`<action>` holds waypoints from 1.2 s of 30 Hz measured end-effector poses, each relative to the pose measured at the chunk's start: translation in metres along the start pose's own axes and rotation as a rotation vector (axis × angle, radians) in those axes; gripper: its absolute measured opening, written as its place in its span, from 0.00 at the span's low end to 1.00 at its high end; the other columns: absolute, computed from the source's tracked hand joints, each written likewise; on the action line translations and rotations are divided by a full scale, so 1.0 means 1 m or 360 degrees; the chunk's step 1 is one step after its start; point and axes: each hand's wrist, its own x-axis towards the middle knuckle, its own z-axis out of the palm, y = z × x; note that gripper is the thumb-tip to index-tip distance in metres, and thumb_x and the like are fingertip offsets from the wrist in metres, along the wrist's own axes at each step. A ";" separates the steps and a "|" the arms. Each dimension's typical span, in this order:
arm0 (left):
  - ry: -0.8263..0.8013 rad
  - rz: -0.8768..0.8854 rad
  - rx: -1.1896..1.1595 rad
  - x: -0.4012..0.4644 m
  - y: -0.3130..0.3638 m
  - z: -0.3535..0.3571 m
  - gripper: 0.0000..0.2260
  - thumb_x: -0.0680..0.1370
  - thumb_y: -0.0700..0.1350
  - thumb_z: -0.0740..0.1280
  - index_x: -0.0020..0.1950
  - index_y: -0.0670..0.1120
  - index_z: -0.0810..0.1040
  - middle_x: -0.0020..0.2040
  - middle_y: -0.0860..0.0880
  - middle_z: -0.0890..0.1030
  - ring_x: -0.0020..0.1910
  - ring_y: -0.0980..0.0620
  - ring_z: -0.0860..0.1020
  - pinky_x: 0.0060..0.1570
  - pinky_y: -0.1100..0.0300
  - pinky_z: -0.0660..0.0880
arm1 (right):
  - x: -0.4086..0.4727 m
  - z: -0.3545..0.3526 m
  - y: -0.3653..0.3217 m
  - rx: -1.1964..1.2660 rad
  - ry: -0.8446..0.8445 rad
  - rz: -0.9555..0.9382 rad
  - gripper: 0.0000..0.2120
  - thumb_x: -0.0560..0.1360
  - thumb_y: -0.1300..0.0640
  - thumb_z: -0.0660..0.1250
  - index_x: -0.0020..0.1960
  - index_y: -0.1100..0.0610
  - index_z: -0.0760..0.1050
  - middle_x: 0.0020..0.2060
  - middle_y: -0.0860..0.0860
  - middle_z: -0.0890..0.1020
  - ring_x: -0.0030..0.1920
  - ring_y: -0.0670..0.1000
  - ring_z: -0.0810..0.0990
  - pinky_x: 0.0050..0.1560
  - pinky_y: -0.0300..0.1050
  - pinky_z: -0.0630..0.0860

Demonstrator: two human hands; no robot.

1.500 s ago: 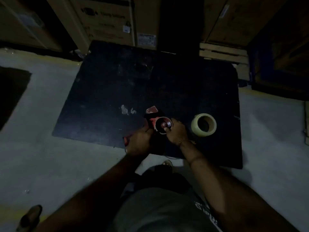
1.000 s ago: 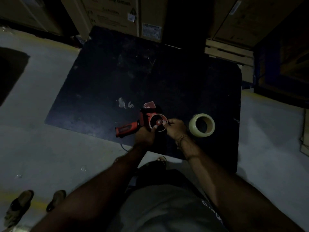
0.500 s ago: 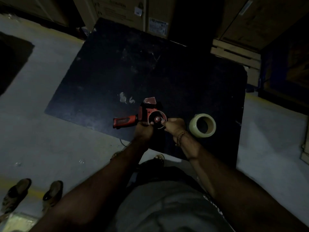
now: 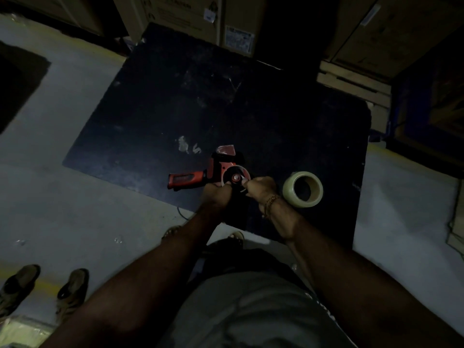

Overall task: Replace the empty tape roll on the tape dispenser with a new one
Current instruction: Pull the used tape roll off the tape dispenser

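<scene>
Change since earlier: both hands have closed in on the spool from its near side, where before the left one covered the handle; the handle now lies bare.
Tape dispenser (image 4: 221, 169): red and black, lying on its side on the dark counter (image 4: 155, 101), near the front edge; red handle pointing left, spool facing up.
Empty tape roll (image 4: 244, 170): thin pale ring seated around the red hub of the spool.
Left hand (image 4: 215, 194): at the lower left of the spool, fingers (image 4: 227, 183) pinched on the ring's near rim.
Right hand (image 4: 261, 187): at the lower right of the spool, fingers curled onto the ring's rim; a bead bracelet (image 4: 270, 202) on the wrist.
New tape roll (image 4: 302, 189): pale, full, lying on the counter just right of the right hand, apart from the dispenser, core hole tilted toward the camera.
Scraps (image 4: 187, 146): small pale bits stuck to the counter left of the dispenser's head.
Surroundings: cardboard boxes (image 4: 190, 13) beyond the counter's far edge; a pair of shoes (image 4: 42, 290) on the floor at lower left.
</scene>
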 end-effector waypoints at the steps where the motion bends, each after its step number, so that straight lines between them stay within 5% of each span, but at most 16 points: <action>1: 0.0010 0.0019 0.0026 0.000 -0.001 0.001 0.12 0.77 0.46 0.71 0.59 0.44 0.85 0.53 0.45 0.87 0.57 0.41 0.85 0.63 0.43 0.81 | 0.000 0.000 0.000 -0.0019 0.0006 -0.0004 0.13 0.75 0.59 0.76 0.50 0.69 0.85 0.52 0.64 0.88 0.55 0.62 0.88 0.59 0.64 0.84; 5: 0.0073 0.0039 0.0105 -0.001 -0.002 0.001 0.11 0.77 0.50 0.72 0.55 0.45 0.85 0.49 0.47 0.84 0.56 0.42 0.84 0.59 0.50 0.81 | 0.001 0.000 0.001 -0.0042 0.0012 0.0004 0.12 0.75 0.58 0.76 0.50 0.68 0.86 0.50 0.63 0.89 0.54 0.61 0.88 0.59 0.63 0.85; 15: 0.0049 0.0096 0.0105 0.004 -0.010 0.002 0.10 0.77 0.49 0.74 0.44 0.42 0.86 0.47 0.42 0.88 0.53 0.41 0.86 0.58 0.43 0.83 | -0.003 -0.005 0.003 -0.0129 0.0041 0.0000 0.13 0.74 0.57 0.75 0.48 0.68 0.86 0.49 0.63 0.89 0.53 0.61 0.89 0.56 0.62 0.85; 27: 0.0141 0.0107 0.0039 0.002 -0.012 0.010 0.16 0.78 0.47 0.74 0.59 0.37 0.84 0.58 0.40 0.86 0.61 0.41 0.84 0.65 0.43 0.79 | -0.002 -0.009 0.005 -0.0192 0.0099 0.0014 0.11 0.69 0.53 0.77 0.43 0.61 0.87 0.42 0.57 0.90 0.47 0.58 0.90 0.52 0.60 0.87; 33: 0.0123 0.0087 0.0018 -0.001 -0.012 0.014 0.16 0.80 0.49 0.71 0.63 0.40 0.83 0.61 0.41 0.85 0.63 0.41 0.82 0.67 0.44 0.78 | -0.008 -0.014 -0.006 -0.0442 -0.0038 -0.0230 0.15 0.74 0.51 0.72 0.60 0.50 0.86 0.55 0.49 0.89 0.56 0.55 0.88 0.60 0.52 0.85; 36: 0.0140 0.0053 0.0046 -0.002 -0.013 0.016 0.16 0.80 0.50 0.71 0.61 0.39 0.84 0.58 0.41 0.86 0.60 0.41 0.84 0.64 0.44 0.80 | -0.003 -0.017 -0.008 -0.0578 -0.0071 -0.0312 0.09 0.75 0.53 0.70 0.50 0.53 0.88 0.46 0.52 0.90 0.50 0.56 0.88 0.53 0.51 0.86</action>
